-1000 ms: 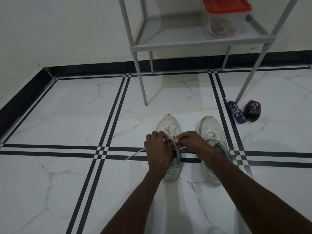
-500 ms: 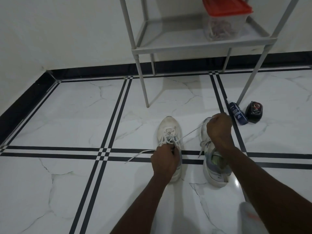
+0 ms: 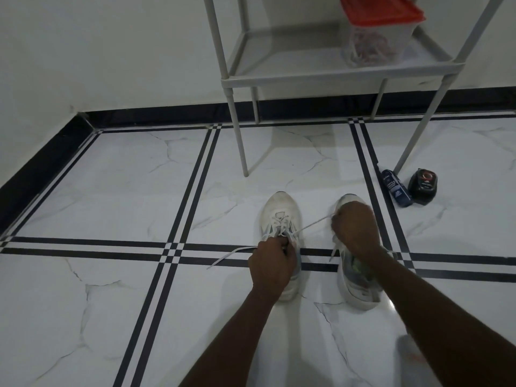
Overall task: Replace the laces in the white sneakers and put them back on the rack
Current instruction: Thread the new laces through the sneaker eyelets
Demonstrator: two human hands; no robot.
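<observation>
Both sneakers sit on the floor [image 3: 111, 191], toes toward 12 o'clock, below the rack [image 3: 307, 75], neither shelved yet. Left hand [image 3: 272, 265] is curled over the tongue of the left sneaker [image 3: 280, 212], gripping it near the top eyelets. Right hand [image 3: 356, 229] is fisted around a lace [image 3: 312, 225], pulling it taut toward 2 o'clock over the right sneaker [image 3: 360, 291]. A loose lace end [image 3: 229, 256] trails to 9 o'clock.

Likely early-to-mid task: lace coming out or being tightened, can't tell which. The right shoe's lacing is mostly hidden under the hand. Clear tub [image 3: 377, 43] on the rack holds tangled cords, possibly spare laces. Bottle [image 3: 395, 188] and dark tin [image 3: 423, 185] at 2 o'clock; labels unreadable.
</observation>
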